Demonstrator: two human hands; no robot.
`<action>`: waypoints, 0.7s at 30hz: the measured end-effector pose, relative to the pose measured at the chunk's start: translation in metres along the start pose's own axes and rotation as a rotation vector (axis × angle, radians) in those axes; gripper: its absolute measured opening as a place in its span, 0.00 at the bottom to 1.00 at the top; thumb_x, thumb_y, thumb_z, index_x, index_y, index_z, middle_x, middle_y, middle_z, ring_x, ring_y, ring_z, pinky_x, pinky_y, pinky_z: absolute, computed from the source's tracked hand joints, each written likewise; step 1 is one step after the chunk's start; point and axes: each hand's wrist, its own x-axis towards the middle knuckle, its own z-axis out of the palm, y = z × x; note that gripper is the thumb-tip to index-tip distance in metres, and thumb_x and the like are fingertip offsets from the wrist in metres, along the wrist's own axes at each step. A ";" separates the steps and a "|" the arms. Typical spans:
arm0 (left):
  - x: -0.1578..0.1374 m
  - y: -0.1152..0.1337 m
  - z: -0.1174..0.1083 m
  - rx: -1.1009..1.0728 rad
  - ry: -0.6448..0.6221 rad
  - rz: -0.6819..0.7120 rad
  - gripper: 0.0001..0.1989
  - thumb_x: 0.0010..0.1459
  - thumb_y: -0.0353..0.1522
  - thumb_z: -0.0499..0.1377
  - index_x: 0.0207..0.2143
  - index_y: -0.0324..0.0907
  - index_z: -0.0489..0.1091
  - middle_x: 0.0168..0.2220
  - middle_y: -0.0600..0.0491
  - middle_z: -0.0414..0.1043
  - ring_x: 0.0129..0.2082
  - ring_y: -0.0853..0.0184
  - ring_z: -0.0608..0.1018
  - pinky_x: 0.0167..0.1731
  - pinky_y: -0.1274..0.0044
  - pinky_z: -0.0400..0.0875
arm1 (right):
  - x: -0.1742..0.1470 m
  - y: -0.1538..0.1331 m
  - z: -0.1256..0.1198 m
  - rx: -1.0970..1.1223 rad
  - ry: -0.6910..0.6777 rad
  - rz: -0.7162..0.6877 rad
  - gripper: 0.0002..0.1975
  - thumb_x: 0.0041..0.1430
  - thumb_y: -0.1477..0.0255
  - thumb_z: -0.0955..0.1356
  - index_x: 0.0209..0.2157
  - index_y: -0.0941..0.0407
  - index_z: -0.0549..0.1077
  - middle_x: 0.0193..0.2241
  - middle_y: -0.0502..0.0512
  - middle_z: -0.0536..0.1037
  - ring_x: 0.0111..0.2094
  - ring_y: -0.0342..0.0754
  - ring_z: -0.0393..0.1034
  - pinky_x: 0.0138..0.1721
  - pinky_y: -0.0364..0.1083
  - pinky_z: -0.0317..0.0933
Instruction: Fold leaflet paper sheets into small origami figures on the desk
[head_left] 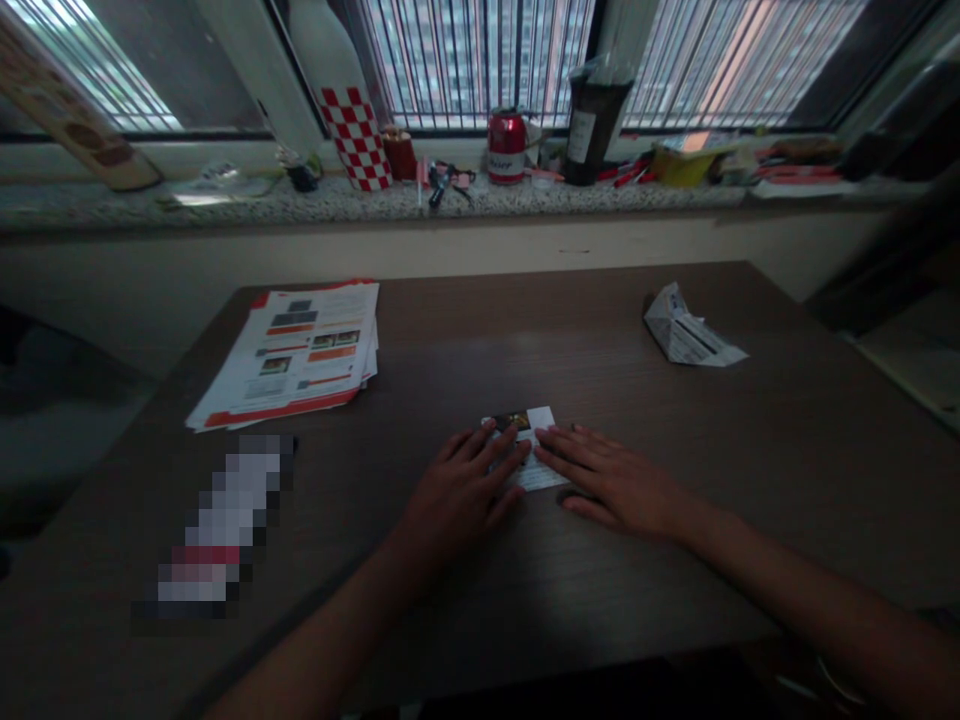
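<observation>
Tabletop (pixel 465 340) of dark brown wood grain spreads before you, its near side sinking into shadow and its left front corner running out of frame. Beyond it, a windowsill (pixel 517 200) of speckled stone carries a white bottle (pixel 352 110), checked in red, its top cut off. At far left on the table lies a loose stack of printed sheets (pixel 315 340), white with red borders, their edges out of line. Nearer you on that side, blocks of pixels mask an oblong object (pixel 225 530), pale with a red band, beyond recognition.

Your left hand (pixel 461 490) and right hand (pixel 622 480) lie palm down toward each other, fingers straight and clasping nothing; how hard they press cannot be told. At far right, a folded paper (pixel 686 338) stands in creased, angular facets, its print too blurred to read. Smallest of all, near the table's middle, a piece of paper (pixel 541 474) lies flat under your fingers: white and straight-edged, a dark picture with yellowish touches at its top, rows of fine gray print below. Your left fingers hide much of its left half and your right fingertips cover part of its right, so whether it is folded stays unclear.
</observation>
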 end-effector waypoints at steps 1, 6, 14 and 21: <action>0.000 0.000 0.000 0.003 -0.003 0.005 0.28 0.75 0.41 0.54 0.73 0.50 0.58 0.73 0.50 0.60 0.73 0.50 0.61 0.67 0.56 0.62 | 0.000 0.000 -0.001 0.004 -0.001 -0.003 0.39 0.72 0.63 0.69 0.76 0.45 0.47 0.75 0.57 0.54 0.74 0.57 0.51 0.73 0.65 0.49; -0.002 -0.001 -0.001 0.014 -0.006 0.032 0.28 0.75 0.43 0.53 0.74 0.56 0.55 0.75 0.50 0.56 0.74 0.50 0.59 0.67 0.55 0.60 | -0.001 0.000 -0.003 -0.028 -0.036 -0.019 0.41 0.73 0.60 0.68 0.77 0.48 0.44 0.76 0.58 0.49 0.75 0.58 0.48 0.74 0.63 0.47; -0.002 0.001 -0.001 0.027 0.013 0.027 0.26 0.75 0.42 0.53 0.72 0.55 0.59 0.74 0.49 0.58 0.73 0.49 0.61 0.66 0.54 0.62 | -0.020 0.003 -0.009 -0.095 -0.111 -0.047 0.43 0.73 0.54 0.65 0.77 0.51 0.40 0.77 0.55 0.46 0.76 0.56 0.45 0.75 0.59 0.43; 0.001 0.002 -0.005 0.009 0.008 0.013 0.25 0.74 0.42 0.55 0.71 0.55 0.61 0.73 0.48 0.60 0.72 0.48 0.63 0.65 0.54 0.63 | -0.031 0.000 -0.009 -0.112 -0.120 -0.013 0.40 0.74 0.56 0.64 0.77 0.48 0.40 0.76 0.52 0.48 0.75 0.55 0.47 0.75 0.58 0.45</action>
